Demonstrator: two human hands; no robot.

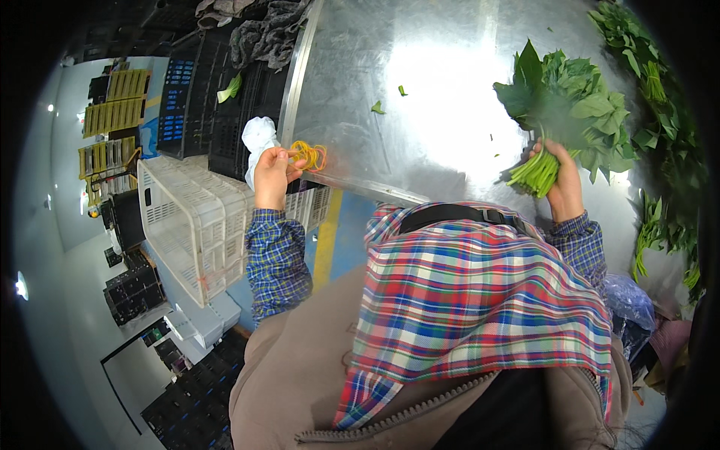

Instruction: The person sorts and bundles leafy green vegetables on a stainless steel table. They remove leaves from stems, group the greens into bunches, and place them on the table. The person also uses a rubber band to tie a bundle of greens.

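Observation:
My right hand (pixel 559 177) is closed around the stems of a bunch of leafy greens (pixel 590 107) at the right of the metal table (pixel 349 62). The cut stem ends point down and left, the broad leaves up and away. At the table's near left corner, my left hand (pixel 275 169) has thumb and fingertips together at a cluster of yellow and orange rubber bands (pixel 309 156); whether it pinches one of them is hard to tell. A crumpled white plastic bag (pixel 259 135) lies just behind that hand.
More bunches of greens (pixel 655 81) line the table's right side. Leaf scraps (pixel 378 107) dot the tabletop. Left of the table stand black plastic crates (pixel 247 101), one with a small leafy piece (pixel 229 90) on it, and a white plastic crate (pixel 197 225). Grey cloths (pixel 267 34) lie at the far left.

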